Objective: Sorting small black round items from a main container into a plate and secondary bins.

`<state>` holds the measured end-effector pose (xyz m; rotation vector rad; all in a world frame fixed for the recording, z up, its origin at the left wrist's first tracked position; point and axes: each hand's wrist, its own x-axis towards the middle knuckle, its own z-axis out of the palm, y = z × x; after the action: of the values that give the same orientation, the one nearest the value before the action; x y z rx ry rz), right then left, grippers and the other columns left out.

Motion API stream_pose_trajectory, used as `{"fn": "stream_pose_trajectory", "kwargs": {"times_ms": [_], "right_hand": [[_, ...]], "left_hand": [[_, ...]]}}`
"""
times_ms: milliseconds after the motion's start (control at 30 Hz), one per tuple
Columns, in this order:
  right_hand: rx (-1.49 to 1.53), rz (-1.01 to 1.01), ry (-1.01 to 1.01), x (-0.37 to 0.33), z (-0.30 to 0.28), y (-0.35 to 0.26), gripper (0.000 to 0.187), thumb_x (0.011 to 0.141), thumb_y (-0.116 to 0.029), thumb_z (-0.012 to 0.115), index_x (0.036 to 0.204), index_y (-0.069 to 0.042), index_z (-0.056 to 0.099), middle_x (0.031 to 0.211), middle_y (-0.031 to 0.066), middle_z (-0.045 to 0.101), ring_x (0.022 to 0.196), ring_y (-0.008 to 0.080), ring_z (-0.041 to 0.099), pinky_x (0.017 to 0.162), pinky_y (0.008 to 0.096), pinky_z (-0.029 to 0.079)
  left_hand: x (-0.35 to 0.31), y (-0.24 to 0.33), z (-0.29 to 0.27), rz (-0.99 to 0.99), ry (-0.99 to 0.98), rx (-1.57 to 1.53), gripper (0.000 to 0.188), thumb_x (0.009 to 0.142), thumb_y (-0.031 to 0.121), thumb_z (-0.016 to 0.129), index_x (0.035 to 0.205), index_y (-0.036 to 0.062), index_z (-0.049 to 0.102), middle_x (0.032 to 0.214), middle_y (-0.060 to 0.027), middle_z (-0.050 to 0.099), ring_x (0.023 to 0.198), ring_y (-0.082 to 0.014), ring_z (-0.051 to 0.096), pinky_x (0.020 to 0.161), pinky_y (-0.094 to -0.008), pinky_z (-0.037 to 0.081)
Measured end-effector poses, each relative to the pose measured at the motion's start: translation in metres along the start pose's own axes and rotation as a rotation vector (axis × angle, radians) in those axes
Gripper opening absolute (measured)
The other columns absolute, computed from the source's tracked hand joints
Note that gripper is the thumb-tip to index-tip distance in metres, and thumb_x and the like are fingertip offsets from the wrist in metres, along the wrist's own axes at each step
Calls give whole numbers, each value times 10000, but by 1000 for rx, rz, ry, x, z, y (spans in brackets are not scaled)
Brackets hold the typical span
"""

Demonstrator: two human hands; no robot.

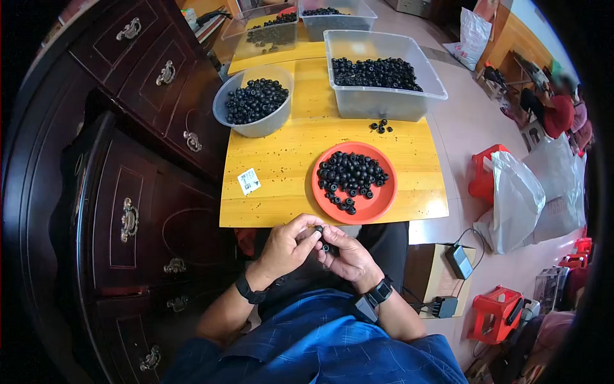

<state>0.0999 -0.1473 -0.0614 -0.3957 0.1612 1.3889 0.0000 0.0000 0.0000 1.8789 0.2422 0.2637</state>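
Along our left, a dark cabinet (150, 169) crowds the tabletop (288, 203), so movement on that side is best kept narrow. Next, our left hand (284, 248) has its grip closed, thumb and forefinger pinching a black bead (318, 228) just off the near edge. Our right hand (350, 257) meets it, fingers curled loosely around a second bead (325, 248). Light, steady fingertip pressure should keep both pieces from slipping. Past the hands, an orange-red plate (374, 204) of beads (355, 171) sits close to that edge; farther right, open floor (455, 160) seems to give us more room.
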Motion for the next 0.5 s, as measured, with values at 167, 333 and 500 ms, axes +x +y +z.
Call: {"fn": "stream_pose_trajectory", "kwargs": {"times_ms": [167,333,500], "right_hand": [[24,-16,13,-5,20,-8,139,994,-179,614,1111,-106,627,963,-7,657,856,100,661,728,238,573],[-29,-102,-70,-2,16,-7,149,992,-182,616,1120,-105,615,939,-12,651,826,90,651,718,228,563],[-95,-202,-36,-1,18,-3,151,996,-198,613,1109,-99,600,914,-18,640,772,69,620,665,217,530]], "left_hand": [[2,-4,0,-17,20,-43,176,918,-40,620,1091,-30,588,892,-66,691,735,-78,674,639,-206,523],[5,15,8,30,139,-77,169,885,-32,673,1050,-11,647,792,-22,682,624,-38,592,546,-195,455],[7,21,14,146,283,97,178,828,-17,746,1002,10,720,713,-8,656,538,-45,504,484,-218,399]]}}
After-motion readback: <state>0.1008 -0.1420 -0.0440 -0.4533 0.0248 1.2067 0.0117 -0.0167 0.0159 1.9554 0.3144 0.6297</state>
